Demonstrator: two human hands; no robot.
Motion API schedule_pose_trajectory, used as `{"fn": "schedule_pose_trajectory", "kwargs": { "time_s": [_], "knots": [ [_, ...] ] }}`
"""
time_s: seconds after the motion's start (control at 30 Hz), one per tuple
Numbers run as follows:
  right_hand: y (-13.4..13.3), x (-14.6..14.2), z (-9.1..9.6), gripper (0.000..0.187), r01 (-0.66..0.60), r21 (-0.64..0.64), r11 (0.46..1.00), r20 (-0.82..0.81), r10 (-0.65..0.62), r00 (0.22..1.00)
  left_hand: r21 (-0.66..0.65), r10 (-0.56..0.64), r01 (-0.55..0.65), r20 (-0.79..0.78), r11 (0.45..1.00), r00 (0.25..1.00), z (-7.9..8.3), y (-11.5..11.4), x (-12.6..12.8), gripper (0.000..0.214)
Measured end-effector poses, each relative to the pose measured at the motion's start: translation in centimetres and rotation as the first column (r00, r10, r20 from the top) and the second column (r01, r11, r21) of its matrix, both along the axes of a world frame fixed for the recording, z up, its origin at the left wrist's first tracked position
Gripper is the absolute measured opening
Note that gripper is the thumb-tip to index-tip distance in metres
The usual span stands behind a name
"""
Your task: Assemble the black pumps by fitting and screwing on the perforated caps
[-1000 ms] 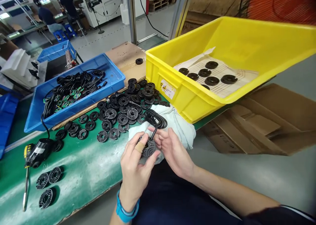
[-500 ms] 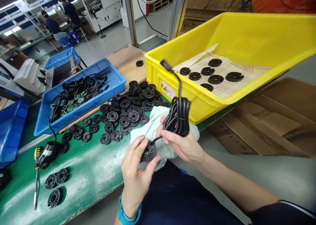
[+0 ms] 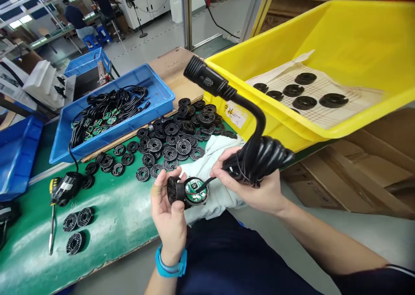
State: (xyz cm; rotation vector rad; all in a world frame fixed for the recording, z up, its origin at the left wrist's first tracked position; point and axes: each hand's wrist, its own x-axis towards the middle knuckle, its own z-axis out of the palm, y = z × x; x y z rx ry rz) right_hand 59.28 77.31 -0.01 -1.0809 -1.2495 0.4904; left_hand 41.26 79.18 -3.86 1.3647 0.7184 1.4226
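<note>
The circuit board (image 3: 193, 185) now shows, leaving it accessible. The left hand's (image 3: 170, 223) fingers curl around a black disc (image 3: 174, 191); the right hand's (image 3: 264, 195) clasp the coiled cable (image 3: 259, 161).

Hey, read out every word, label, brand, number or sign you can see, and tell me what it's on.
"中": handwritten on the white label of the yellow bin; the writing after it is unclear.
Black power screwdriver: white sticker, too small to read.
Cardboard box: faint print, too blurred.
Black cable plug: nothing readable.
</note>
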Motion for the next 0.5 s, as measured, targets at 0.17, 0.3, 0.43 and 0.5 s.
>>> {"fn": "schedule_pose_trajectory", "kwargs": {
  "time_s": [0.17,0.3,0.43,0.5],
  "knots": [
    [-0.3,0.8,-0.2,0.019,0.116,0.009,0.993,0.224,-0.115,0.968,0.006,0.017,-0.016,-0.043,1.0,0.999,-0.9,-0.5,0.5,0.062],
    [-0.8,1.3,-0.2,0.019,0.203,-0.011,0.979,0.344,-0.186,0.92,0.021,-0.001,0.003,-0.056,1.0,0.998,-1.3,-1.0,0.9,0.062],
    [-0.9,1.7,-0.6,0.022,0.203,0.022,0.979,0.376,-0.197,0.905,0.029,-0.003,0.004,-0.042,1.0,0.999,-1.5,-1.1,0.8,0.062],
    [-0.9,1.8,-0.8,0.022,0.205,0.022,0.978,0.381,-0.198,0.903,0.049,-0.002,0.005,-0.069,0.999,0.998,-1.6,-1.1,0.5,0.063]
  ]
}}
